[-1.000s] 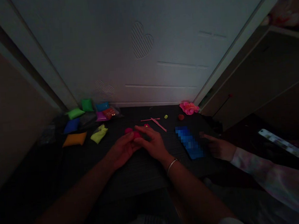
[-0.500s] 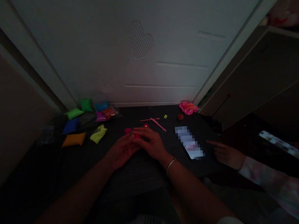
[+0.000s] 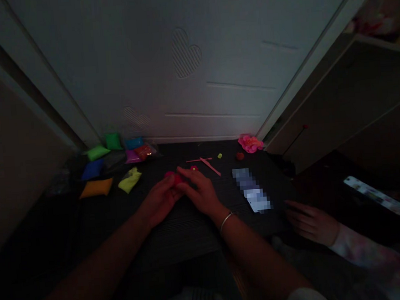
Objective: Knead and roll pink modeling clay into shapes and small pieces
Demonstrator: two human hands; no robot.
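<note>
Between my hands, above the dark table, is a pinkish-red lump of modelling clay. My left hand cups it from the left, and my right hand closes over it from the right, its fingers reaching across the top. Fingers cover part of the lump, so its full shape is hidden. Just beyond my right fingertips lies a small red flower with a yellow centre. Behind it, a pink modelling tool crosses a thinner pink stick. A small yellow piece and a dark red ball sit to their right.
Soft clay packets, including an orange one, a blue one and an opened yellow one, lie on the left. A phone lies right of my hands, near another person's hand. A pink flower is by the white panel.
The other person's hand has drawn back from the phone, its pointing finger lowered. My right fingers have shifted slightly left over the clay. The view has turned a little.
</note>
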